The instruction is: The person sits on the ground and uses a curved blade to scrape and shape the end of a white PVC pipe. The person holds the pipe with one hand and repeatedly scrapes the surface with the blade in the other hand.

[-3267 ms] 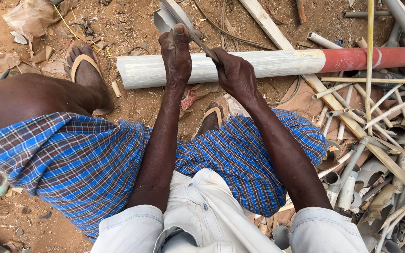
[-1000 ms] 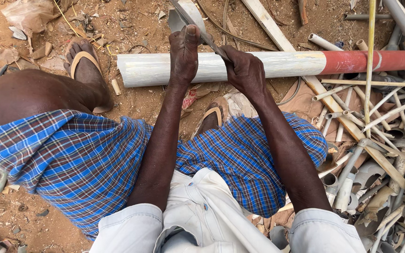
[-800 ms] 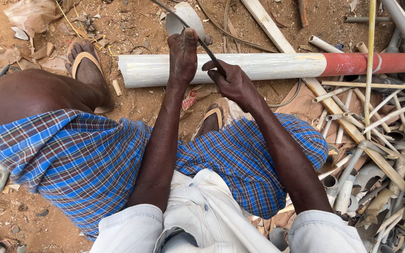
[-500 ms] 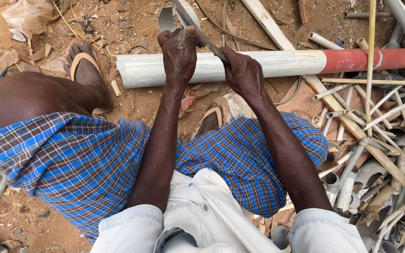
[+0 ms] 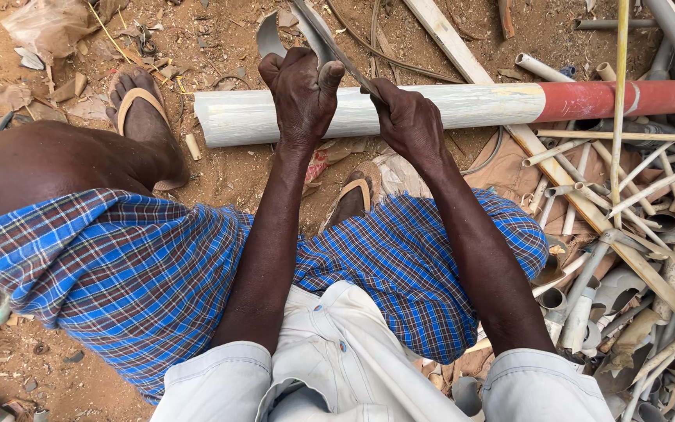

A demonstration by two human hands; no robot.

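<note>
Pipe [image 5: 462, 109]: red end cut off at right edge. Blade [image 5: 323, 39]: tip beyond top edge, handle hidden in right hand [image 5: 408, 121]. Scrap pile [image 5: 634, 258]: partly out of frame.

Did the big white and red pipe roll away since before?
No. The pipe lies in the same spot on the dirt, between the sandalled foot and the pile of thin pipes.

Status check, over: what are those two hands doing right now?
Left hand steadies blade. Right hand grips blade's handle end. Blade across white-and-red pipe. Scrap pipes piled right.
</note>
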